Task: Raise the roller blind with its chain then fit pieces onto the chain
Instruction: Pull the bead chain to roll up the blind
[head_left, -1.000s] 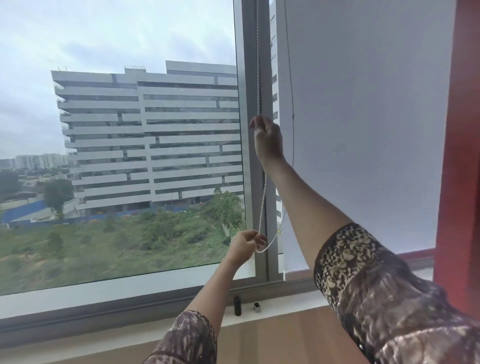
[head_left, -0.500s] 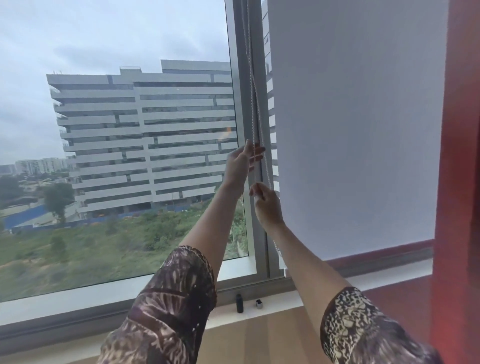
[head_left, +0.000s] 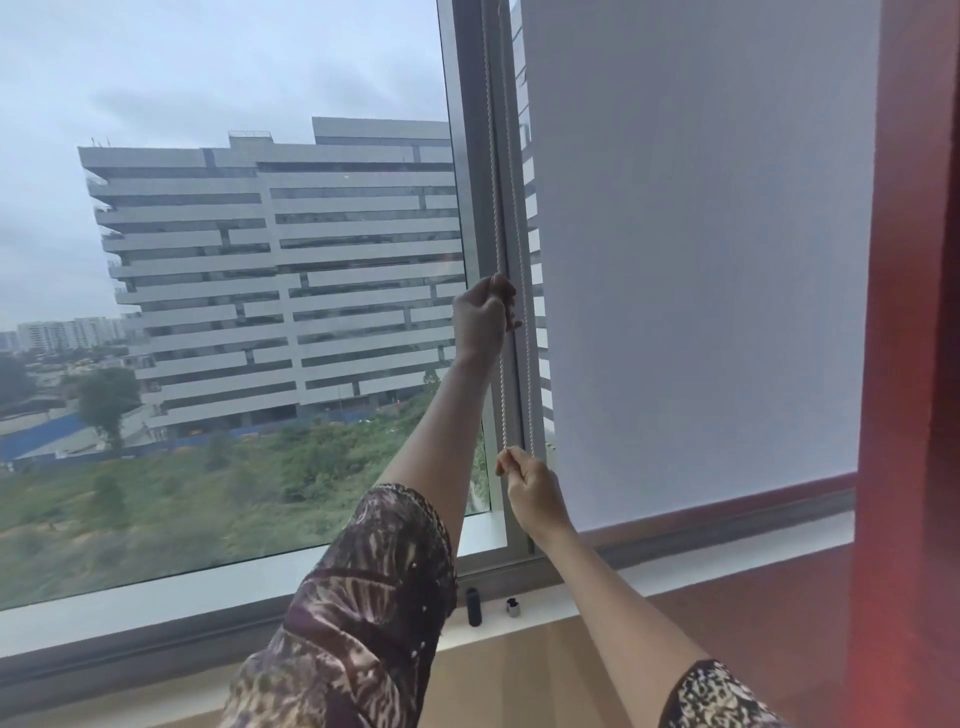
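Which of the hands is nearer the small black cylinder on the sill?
Right. The right hand grips the chain low, just above the black cylinder; the left hand holds it higher up.

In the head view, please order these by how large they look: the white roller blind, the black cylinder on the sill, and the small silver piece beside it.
1. roller blind
2. black cylinder
3. silver piece
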